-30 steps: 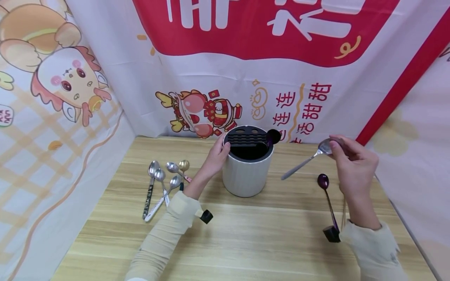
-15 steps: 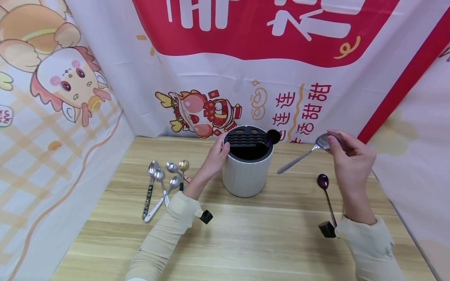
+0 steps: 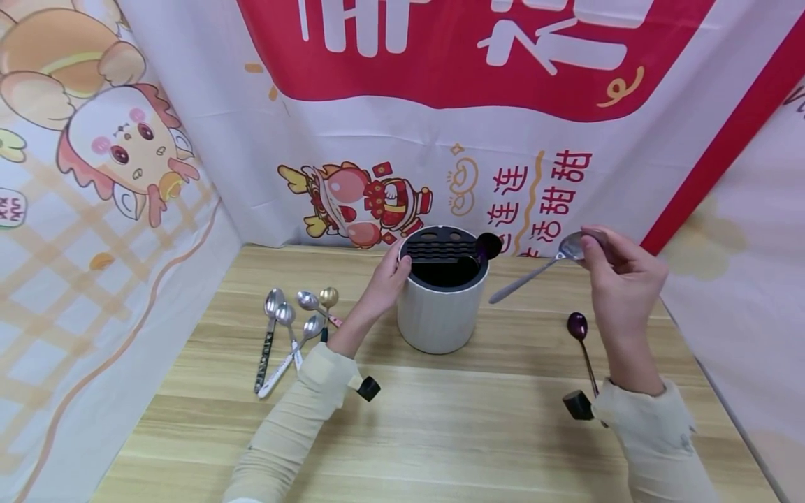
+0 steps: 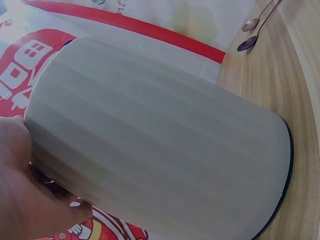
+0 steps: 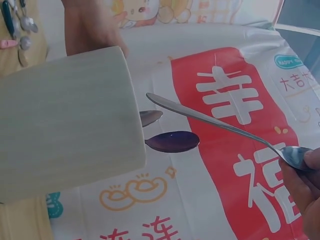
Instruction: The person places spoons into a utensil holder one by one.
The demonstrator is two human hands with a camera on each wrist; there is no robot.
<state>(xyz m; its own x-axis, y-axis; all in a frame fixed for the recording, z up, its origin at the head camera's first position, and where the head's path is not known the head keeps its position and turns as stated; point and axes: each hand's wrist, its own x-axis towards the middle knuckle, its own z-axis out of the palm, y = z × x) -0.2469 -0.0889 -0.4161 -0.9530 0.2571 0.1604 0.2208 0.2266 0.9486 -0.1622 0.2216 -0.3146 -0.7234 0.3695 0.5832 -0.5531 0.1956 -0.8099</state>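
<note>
A pale ribbed utensil holder (image 3: 437, 318) with a black slotted top stands upright on the table. My left hand (image 3: 385, 283) grips its left rim, the thumb over the edge. Out of its right side sticks a dark purple spoon (image 3: 489, 246); the right wrist view also shows a silvery spoon (image 5: 151, 117) beside it. My right hand (image 3: 625, 279) pinches a grey metal spoon (image 3: 525, 279) by its bowl, above the table right of the holder. The spoon's handle points down-left toward the holder, apart from it.
Several spoons (image 3: 277, 349) with patterned, white and pink handles lie on the table (image 3: 453, 433) at left. A purple spoon (image 3: 576, 325) lies under my right forearm; a brownish spoon (image 4: 250, 24) beside it shows in the left wrist view. A printed cloth (image 3: 377, 133) hangs behind.
My right hand has moved left and slightly up with the grey metal spoon, bringing its handle tip nearer the utensil holder. The left hand and the holder have stayed put.
</note>
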